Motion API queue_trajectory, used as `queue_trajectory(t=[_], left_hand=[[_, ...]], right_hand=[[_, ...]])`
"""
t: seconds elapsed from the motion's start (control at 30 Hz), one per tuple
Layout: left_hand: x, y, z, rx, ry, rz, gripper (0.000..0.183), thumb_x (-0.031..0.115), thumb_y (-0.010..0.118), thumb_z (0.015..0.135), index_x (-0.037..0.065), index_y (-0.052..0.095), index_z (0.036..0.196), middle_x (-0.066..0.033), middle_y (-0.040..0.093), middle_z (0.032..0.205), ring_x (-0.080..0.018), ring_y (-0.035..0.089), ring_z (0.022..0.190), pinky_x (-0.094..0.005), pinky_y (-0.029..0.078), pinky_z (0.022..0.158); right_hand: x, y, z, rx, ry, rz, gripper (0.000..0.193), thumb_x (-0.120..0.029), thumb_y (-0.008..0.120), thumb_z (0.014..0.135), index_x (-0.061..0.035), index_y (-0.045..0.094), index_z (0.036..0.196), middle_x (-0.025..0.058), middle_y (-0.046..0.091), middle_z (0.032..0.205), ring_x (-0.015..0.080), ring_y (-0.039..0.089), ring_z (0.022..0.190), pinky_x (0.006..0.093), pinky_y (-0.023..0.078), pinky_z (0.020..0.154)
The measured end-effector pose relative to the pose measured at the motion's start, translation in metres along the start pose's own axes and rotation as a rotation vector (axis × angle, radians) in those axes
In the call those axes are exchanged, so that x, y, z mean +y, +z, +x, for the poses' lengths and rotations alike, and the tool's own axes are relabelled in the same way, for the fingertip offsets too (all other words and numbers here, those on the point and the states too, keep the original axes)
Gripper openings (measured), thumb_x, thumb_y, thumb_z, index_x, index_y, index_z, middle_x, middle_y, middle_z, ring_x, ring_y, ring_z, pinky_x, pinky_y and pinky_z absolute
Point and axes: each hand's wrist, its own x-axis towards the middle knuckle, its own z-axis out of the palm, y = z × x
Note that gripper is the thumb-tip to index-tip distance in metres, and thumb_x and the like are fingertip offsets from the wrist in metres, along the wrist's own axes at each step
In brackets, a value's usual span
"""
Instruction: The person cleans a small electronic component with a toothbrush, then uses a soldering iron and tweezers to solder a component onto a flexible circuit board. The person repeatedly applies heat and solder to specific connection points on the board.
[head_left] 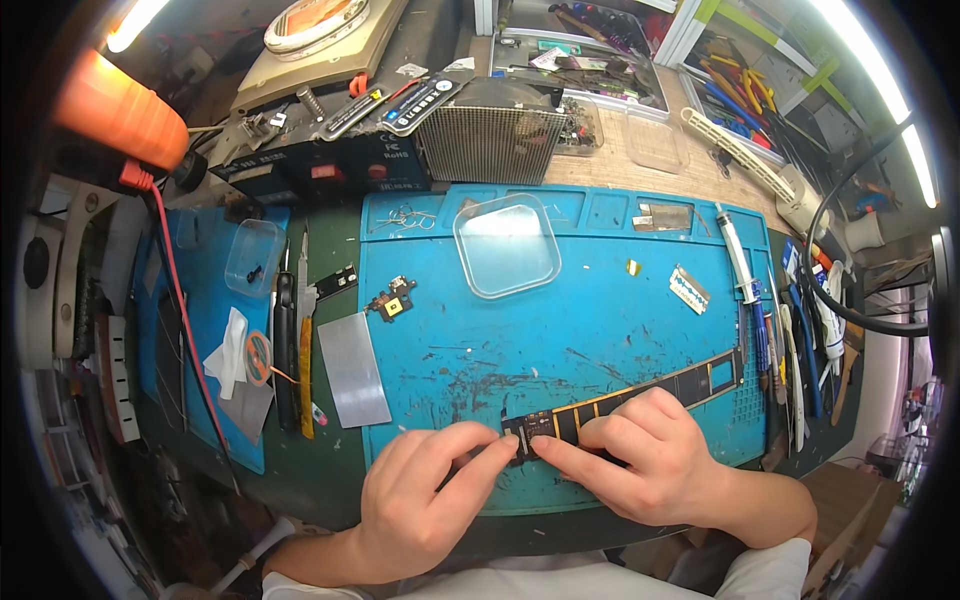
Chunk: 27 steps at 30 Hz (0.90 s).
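L hand (425,500): fingers bent, thumb & index brought close together at the near-L end of the long dark strip (688,384). Can't tell if it's pinching the edge or only touching. R hand (650,460): index stretched to the same end, other fingers curled by the strip's near edge; grip vs. light contact also unclear.

To do this close work well, I'd say: brace both wrists, keep force low & even, use R fingers to stop the strip sliding, and work w/ fingertip pads only. Small parts there look easy to chip or bend, so no prying or twisting.

Strip re: hands: its L end, w/ the small dark-red circuit section (533,426), sits betw. the two index tips; the rest runs up & R, past the R hand's knuckles, to a squarish cutout at the far end.

Further out: blue mat (430,350) under it all, on the bench (655,150); metal plate (353,370) L of the strip, well apart; clear tub (507,245) beyond; syringe (735,252) far R.
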Motion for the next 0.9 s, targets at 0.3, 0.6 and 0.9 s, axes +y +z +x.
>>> queue_trajectory(t=[0.3, 0.6, 0.9], left_hand=[[0.0002, -0.0006, 0.002, 0.011, -0.007, -0.004, 0.04, -0.004, 0.079, 0.072, 0.001, 0.08, 0.112, -0.0045, 0.071, 0.107, -0.0184, 0.062, 0.076, -0.0322, 0.049, 0.063], [0.0, 0.0007, 0.0026, 0.014, 0.0, -0.012, 0.041, -0.004, 0.079, 0.071, 0.001, 0.08, 0.112, -0.0044, 0.071, 0.106, -0.0181, 0.062, 0.075, -0.0323, 0.049, 0.063], [-0.0026, 0.0012, -0.0009, 0.017, 0.058, 0.044, 0.042, 0.004, 0.078, 0.073, 0.004, 0.081, 0.115, -0.0035, 0.072, 0.11, -0.0198, 0.064, 0.082, -0.0326, 0.051, 0.067]], right_hand=[[0.0018, 0.0033, 0.0001, 0.081, -0.045, 0.001, 0.043, -0.017, 0.069, 0.079, -0.0117, 0.082, 0.119, -0.0025, 0.059, 0.091, 0.012, 0.056, 0.074, 0.0286, 0.043, 0.067], [-0.0004, 0.0005, 0.0008, 0.047, -0.077, -0.051, 0.044, -0.019, 0.069, 0.079, -0.0135, 0.082, 0.121, -0.0033, 0.056, 0.089, 0.0114, 0.052, 0.072, 0.0284, 0.041, 0.066], [-0.0027, 0.0017, 0.0006, 0.04, -0.068, -0.075, 0.047, -0.018, 0.071, 0.077, -0.0151, 0.082, 0.123, -0.0041, 0.055, 0.087, 0.0116, 0.051, 0.073, 0.0289, 0.04, 0.066]])
